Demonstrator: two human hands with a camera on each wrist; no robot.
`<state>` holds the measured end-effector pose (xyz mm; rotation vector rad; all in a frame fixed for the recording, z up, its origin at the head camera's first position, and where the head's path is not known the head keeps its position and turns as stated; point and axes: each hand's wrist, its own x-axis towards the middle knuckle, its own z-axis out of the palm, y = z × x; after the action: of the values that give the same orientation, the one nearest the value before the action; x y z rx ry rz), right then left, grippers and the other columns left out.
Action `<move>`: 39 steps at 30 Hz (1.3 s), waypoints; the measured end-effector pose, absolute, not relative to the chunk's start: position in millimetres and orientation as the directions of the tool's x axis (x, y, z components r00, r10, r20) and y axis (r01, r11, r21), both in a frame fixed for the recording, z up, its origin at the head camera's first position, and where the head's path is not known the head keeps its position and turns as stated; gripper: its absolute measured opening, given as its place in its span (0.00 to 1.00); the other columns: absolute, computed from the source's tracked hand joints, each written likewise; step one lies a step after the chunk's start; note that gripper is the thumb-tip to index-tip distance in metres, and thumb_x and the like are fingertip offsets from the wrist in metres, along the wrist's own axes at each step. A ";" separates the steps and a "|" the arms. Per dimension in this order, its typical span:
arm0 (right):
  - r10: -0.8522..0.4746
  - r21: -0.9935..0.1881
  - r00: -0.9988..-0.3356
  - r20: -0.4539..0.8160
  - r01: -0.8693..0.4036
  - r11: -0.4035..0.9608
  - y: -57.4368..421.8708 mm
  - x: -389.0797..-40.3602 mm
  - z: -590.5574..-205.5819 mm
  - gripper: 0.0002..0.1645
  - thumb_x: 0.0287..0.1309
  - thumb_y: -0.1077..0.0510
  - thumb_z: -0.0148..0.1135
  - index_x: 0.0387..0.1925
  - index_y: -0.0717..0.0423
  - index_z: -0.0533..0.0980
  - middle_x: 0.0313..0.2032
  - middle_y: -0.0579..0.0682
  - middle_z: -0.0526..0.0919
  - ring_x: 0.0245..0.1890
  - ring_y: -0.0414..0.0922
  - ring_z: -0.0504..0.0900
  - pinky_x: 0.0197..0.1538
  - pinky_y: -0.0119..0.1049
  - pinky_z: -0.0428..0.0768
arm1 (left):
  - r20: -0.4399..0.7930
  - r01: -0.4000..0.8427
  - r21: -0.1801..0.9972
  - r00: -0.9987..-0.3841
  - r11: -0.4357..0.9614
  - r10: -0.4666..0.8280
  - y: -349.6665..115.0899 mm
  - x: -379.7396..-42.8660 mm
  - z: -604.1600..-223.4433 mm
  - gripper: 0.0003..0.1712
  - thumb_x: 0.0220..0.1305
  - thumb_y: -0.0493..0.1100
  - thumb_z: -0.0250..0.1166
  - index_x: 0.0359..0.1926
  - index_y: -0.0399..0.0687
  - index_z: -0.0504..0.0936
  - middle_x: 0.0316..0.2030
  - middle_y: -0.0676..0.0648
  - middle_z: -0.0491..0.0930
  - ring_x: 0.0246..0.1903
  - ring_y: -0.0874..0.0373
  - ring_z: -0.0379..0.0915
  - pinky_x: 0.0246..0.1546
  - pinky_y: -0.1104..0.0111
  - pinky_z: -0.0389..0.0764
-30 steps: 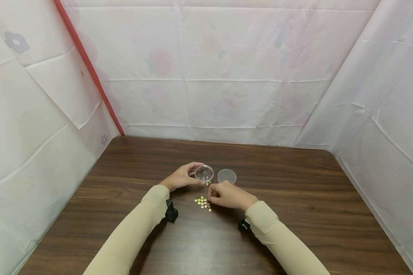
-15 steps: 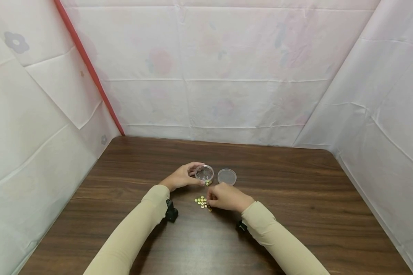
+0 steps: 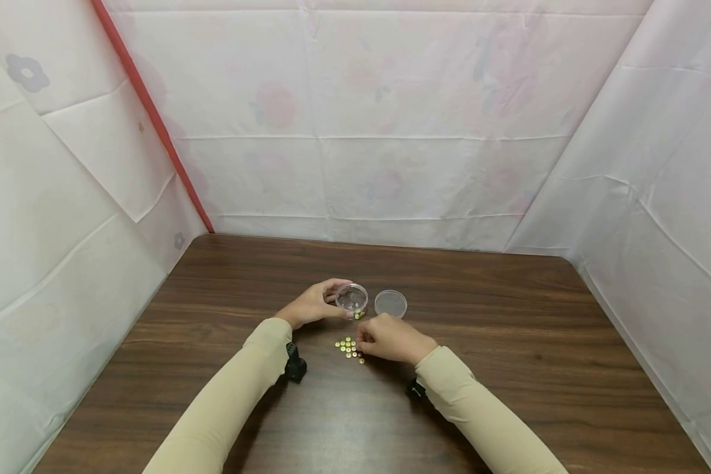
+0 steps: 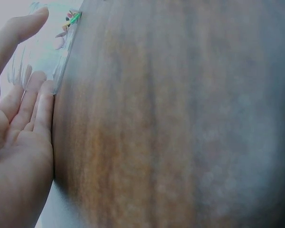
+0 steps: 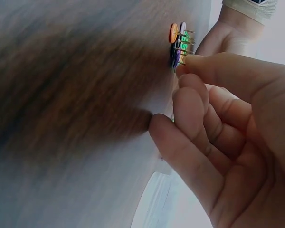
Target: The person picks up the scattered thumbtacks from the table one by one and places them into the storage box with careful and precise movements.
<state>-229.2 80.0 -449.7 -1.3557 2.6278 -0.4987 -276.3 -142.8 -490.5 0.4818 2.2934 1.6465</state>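
My left hand (image 3: pixel 316 305) holds a clear round plastic box (image 3: pixel 352 298) between thumb and fingers, just above or on the table. A few thumbtacks (image 3: pixel 358 315) show at the near side of its bottom. In the left wrist view, the thumb (image 4: pixel 31 23) lies along the box (image 4: pixel 50 52). Several loose thumbtacks (image 3: pixel 348 349) lie in a cluster nearer the body, brassy undersides up. My right hand (image 3: pixel 394 339) is at the cluster's right edge, fingers bent. In the right wrist view, thumbtacks (image 5: pixel 174 33) point upward beside the thumb tip; whether the fingertips pinch one is hidden.
A clear round lid (image 3: pixel 391 303) lies on the brown wood-grain table (image 3: pixel 480 316), right of the box. White patterned curtains (image 3: pixel 379 131) hang round the back and sides. A black wrist camera (image 3: pixel 296 365) sits under the left sleeve.
My right hand has shifted slightly left and down, from beside the box to the thumbtacks, and has stayed there over the last half second. The left hand and box are still.
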 end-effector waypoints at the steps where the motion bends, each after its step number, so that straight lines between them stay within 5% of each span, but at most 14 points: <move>1: -0.812 -0.356 -0.583 0.028 -0.765 0.537 80.1 -229.2 -449.8 0.07 0.56 0.55 0.62 0.24 0.46 0.77 0.17 0.36 0.72 0.17 0.30 0.66 0.20 0.23 0.68 | -0.032 0.105 0.950 -0.905 0.295 0.425 -142.7 -276.2 -490.1 0.41 0.45 0.44 0.76 0.62 0.58 0.68 0.58 0.47 0.71 0.61 0.54 0.60 0.66 0.53 0.62; 15: -0.808 -0.400 -0.587 0.059 -0.755 0.519 83.2 -228.6 -446.4 0.06 0.59 0.56 0.59 0.26 0.47 0.76 0.17 0.37 0.71 0.16 0.30 0.65 0.20 0.24 0.68 | -0.042 0.111 0.952 -0.876 0.286 0.481 -140.2 -263.6 -461.0 0.41 0.50 0.37 0.72 0.64 0.42 0.64 0.61 0.36 0.67 0.63 0.45 0.57 0.66 0.51 0.60; 28: -0.789 -0.506 -0.612 0.049 -0.697 0.509 85.4 -234.6 -450.6 0.07 0.62 0.54 0.57 0.28 0.47 0.74 0.18 0.37 0.74 0.16 0.31 0.68 0.20 0.25 0.70 | -0.042 0.090 0.954 -0.906 0.288 0.420 -142.3 -272.9 -487.6 0.41 0.46 0.42 0.75 0.62 0.57 0.68 0.59 0.49 0.70 0.61 0.54 0.59 0.65 0.53 0.63; 39: -0.661 -0.479 -0.713 0.234 -0.677 0.559 82.9 -246.7 -447.2 0.04 0.63 0.56 0.56 0.33 0.50 0.76 0.22 0.39 0.78 0.19 0.31 0.72 0.22 0.27 0.76 | -0.069 0.064 0.951 -0.910 0.303 0.409 -142.5 -273.3 -486.3 0.41 0.46 0.45 0.75 0.63 0.59 0.68 0.60 0.53 0.68 0.61 0.57 0.58 0.64 0.54 0.65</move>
<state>-246.7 82.9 -447.2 -1.2007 2.7981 -0.8785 -273.3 -142.5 -486.3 0.4283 2.2769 1.6396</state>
